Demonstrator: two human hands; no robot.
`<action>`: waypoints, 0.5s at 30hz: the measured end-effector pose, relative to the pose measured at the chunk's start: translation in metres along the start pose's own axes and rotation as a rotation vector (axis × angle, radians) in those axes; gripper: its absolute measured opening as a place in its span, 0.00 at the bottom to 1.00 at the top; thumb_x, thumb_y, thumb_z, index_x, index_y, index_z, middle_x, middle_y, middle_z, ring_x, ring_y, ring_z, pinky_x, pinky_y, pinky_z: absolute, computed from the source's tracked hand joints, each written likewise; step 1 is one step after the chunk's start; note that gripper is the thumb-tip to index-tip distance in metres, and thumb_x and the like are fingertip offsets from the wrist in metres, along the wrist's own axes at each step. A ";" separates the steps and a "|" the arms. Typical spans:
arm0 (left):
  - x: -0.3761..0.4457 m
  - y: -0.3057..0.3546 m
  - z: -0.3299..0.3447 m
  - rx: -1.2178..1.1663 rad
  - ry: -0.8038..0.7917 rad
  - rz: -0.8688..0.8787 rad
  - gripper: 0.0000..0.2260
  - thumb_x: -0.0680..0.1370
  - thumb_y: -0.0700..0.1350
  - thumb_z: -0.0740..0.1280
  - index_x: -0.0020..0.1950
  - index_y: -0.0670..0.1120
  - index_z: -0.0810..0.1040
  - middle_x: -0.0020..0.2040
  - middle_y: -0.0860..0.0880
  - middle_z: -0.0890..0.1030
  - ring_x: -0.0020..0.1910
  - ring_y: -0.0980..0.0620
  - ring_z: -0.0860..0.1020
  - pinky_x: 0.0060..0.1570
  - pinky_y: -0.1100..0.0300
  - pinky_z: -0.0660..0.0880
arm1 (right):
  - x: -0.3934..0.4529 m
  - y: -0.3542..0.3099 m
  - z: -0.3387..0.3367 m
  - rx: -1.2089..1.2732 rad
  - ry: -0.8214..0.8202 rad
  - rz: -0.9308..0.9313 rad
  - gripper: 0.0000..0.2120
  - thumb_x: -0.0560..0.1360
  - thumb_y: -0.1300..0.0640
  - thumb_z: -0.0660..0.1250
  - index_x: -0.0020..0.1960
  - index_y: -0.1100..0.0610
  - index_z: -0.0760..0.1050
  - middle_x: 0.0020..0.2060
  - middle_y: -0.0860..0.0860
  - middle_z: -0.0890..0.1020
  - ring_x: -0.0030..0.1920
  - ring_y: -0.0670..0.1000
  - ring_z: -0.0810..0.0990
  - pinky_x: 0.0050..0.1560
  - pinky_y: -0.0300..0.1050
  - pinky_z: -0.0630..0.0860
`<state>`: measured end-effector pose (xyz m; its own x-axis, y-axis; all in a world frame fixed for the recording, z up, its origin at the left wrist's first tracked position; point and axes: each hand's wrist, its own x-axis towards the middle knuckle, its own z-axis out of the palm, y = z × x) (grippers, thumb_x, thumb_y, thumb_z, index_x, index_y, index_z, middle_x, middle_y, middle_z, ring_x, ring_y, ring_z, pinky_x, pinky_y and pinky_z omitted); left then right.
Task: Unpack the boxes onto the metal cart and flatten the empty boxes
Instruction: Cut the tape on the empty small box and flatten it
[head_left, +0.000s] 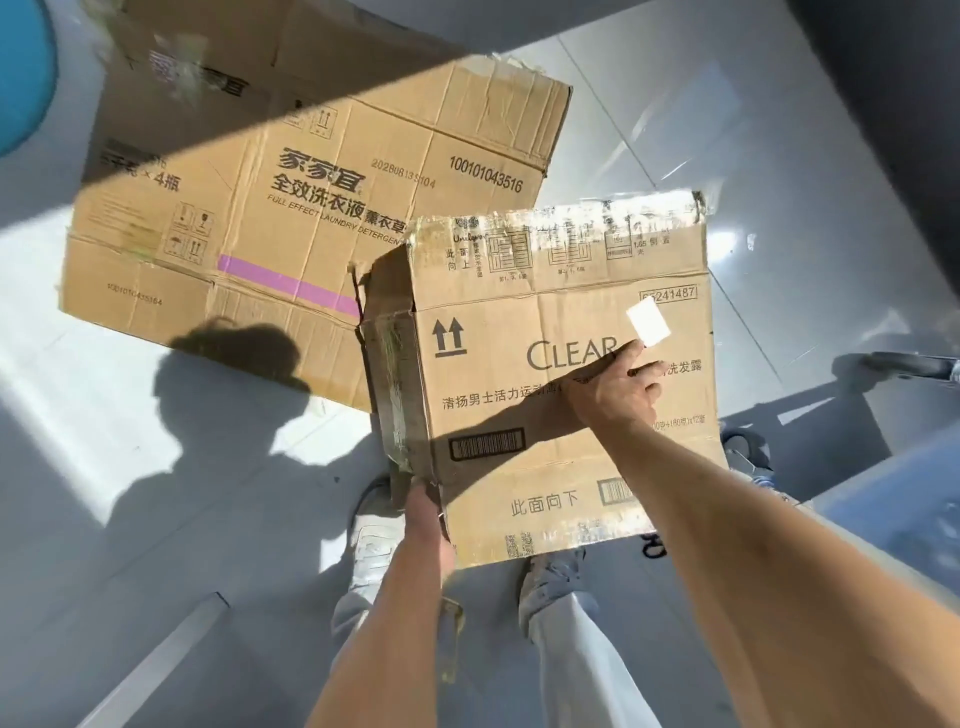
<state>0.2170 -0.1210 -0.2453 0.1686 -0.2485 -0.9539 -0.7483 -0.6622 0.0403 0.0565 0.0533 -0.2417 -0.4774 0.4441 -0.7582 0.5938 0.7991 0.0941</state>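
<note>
A brown "CLEAR" cardboard box (519, 395) is held up in front of me, its printed side facing me and its left end open with loose flaps. My left hand (423, 512) grips the box's lower left corner, fingers hidden behind the cardboard. My right hand (618, 387) lies on the printed face and pinches a small white card or label (648, 323) between thumb and fingers. Behind it, a larger laundry detergent box (291, 208) lies flattened on the floor.
Pale glossy floor tiles (130, 467) lie all around, crossed by my shadow. My feet in grey shoes (371, 535) stand under the held box. Part of a metal cart with a caster wheel (748, 449) shows at right. A teal object (23, 73) sits top left.
</note>
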 end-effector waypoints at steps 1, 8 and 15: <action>0.005 0.003 0.000 -0.120 -0.035 -0.024 0.21 0.84 0.54 0.49 0.67 0.44 0.73 0.69 0.37 0.72 0.64 0.40 0.74 0.46 0.56 0.73 | 0.002 0.000 0.006 -0.022 0.014 0.010 0.50 0.74 0.43 0.68 0.78 0.53 0.34 0.77 0.63 0.41 0.76 0.63 0.50 0.71 0.59 0.61; 0.036 0.002 0.006 -0.319 -0.102 -0.297 0.24 0.72 0.55 0.73 0.63 0.46 0.73 0.60 0.39 0.76 0.57 0.36 0.77 0.52 0.40 0.77 | 0.014 0.018 0.028 -0.113 0.083 -0.014 0.38 0.81 0.61 0.57 0.78 0.55 0.33 0.76 0.66 0.40 0.77 0.62 0.50 0.70 0.57 0.64; 0.053 -0.025 0.013 0.026 0.116 -0.085 0.30 0.77 0.63 0.62 0.72 0.46 0.68 0.70 0.43 0.71 0.69 0.41 0.70 0.69 0.42 0.66 | 0.022 0.042 0.035 -0.117 -0.053 -0.023 0.53 0.72 0.49 0.73 0.79 0.50 0.34 0.77 0.65 0.42 0.72 0.64 0.63 0.67 0.58 0.70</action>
<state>0.2362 -0.1077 -0.3006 0.3038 -0.2737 -0.9126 -0.7444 -0.6661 -0.0481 0.0933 0.0831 -0.2771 -0.4531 0.4058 -0.7937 0.5025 0.8517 0.1486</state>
